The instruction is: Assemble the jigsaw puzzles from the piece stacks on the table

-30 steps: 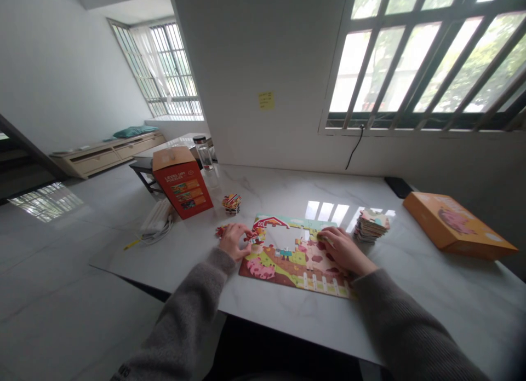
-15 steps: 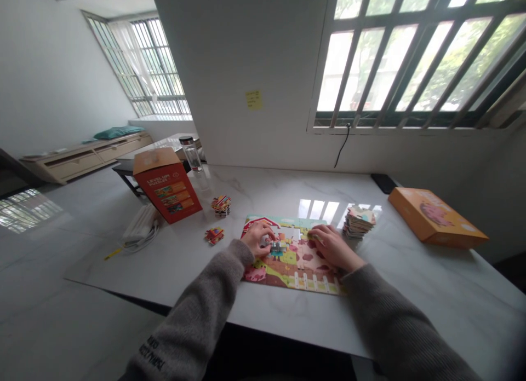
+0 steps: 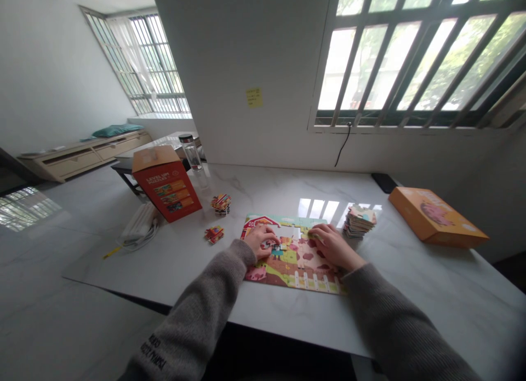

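Observation:
A farm-scene jigsaw puzzle point(image 3: 293, 274) lies on the white marble table point(image 3: 287, 321), with a gap near its upper middle. My left hand point(image 3: 261, 241) sits over that gap, its fingers pinching a small puzzle piece point(image 3: 274, 243). My right hand point(image 3: 333, 248) rests on the puzzle's right part, and its fingertips hold a green puzzle piece point(image 3: 311, 235) near the top edge. To the right stands a tall stack of puzzle pieces point(image 3: 359, 222). Left of the puzzle lie a small joined clump of pieces point(image 3: 214, 234) and a short pile of pieces point(image 3: 221, 204).
A red puzzle box point(image 3: 166, 186) stands at the table's far left, with a glass bottle point(image 3: 191, 156) behind it. A white packet with a cable point(image 3: 138, 225) lies nearby. An orange flat box point(image 3: 436, 217) and a black phone point(image 3: 384, 182) are at the right.
My left hand has moved right from the puzzle's left edge to the gap, leaving a clump of pieces on the table. My right hand has shifted little. The view has turned slightly.

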The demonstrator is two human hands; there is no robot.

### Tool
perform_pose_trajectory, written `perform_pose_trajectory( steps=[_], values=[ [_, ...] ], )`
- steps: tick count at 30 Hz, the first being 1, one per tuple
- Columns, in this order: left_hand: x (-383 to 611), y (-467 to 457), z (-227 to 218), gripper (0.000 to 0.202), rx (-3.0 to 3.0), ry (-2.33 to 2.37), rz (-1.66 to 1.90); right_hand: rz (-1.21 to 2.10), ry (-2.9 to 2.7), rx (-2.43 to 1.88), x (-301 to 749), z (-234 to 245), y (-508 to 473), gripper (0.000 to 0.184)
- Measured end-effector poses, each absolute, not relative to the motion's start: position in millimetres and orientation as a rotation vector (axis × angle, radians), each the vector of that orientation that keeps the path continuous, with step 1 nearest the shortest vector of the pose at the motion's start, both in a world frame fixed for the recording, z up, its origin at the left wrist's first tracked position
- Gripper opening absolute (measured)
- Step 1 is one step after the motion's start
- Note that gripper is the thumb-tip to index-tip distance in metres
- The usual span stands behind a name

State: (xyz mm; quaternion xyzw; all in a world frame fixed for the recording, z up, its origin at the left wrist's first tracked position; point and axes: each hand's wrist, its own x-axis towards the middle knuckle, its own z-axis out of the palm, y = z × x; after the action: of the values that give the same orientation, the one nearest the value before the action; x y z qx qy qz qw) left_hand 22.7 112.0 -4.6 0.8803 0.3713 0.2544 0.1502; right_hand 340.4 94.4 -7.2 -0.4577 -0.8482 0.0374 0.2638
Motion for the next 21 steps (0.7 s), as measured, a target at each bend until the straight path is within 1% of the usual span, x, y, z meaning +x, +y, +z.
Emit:
perform_pose_trajectory(
  steps=[5,9,14,21],
  values=[
    [22.3,110.8,-6.0,0.027,2.527,1.047,0.742,0.079,-2.287,-1.233,341.3,-2.4,93.2,0.025],
    [21.6,113.4,-9.3,0.023,2.519,1.031,0.747,0.063,-2.312,-1.143,322.8,11.6,79.9,0.025],
    [19.6,114.2,-11.8,0.023,2.573,1.018,0.708,0.228,-2.514,-0.931,275.5,30.4,49.5,0.035],
    [20.1,108.9,-6.5,0.021,2.61,1.027,0.69,0.309,-2.529,-0.919,262.8,35.2,38.1,0.034]
  ],
)
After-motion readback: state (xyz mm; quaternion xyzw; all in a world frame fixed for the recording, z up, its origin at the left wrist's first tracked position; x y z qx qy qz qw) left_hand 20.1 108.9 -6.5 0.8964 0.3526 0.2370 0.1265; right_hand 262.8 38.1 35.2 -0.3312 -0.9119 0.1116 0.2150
